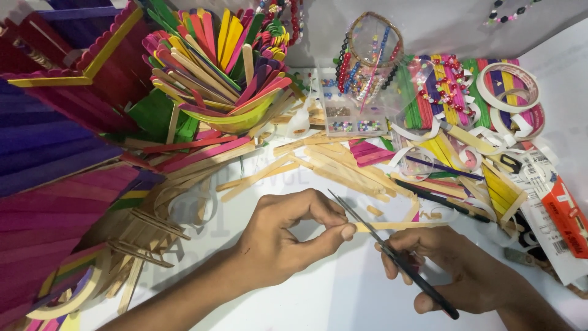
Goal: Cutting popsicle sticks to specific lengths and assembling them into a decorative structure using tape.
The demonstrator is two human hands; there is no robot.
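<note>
My left hand (288, 236) pinches one end of a plain wooden craft stick (404, 225) between thumb and fingers. The stick lies flat, running to the right. My right hand (456, 263) holds black-handled scissors (392, 254), whose blades cross the stick next to my left thumb tip. The blades are slightly apart around the stick.
A yellow-green bowl (236, 117) full of coloured sticks stands behind. Loose plain sticks (331, 162) lie on the white table. A clear bead box (352, 116), tape rolls (508, 86), striped stick panels (55, 202), a black pen (444, 202) and a red-and-white packet (560, 220) surround the hands.
</note>
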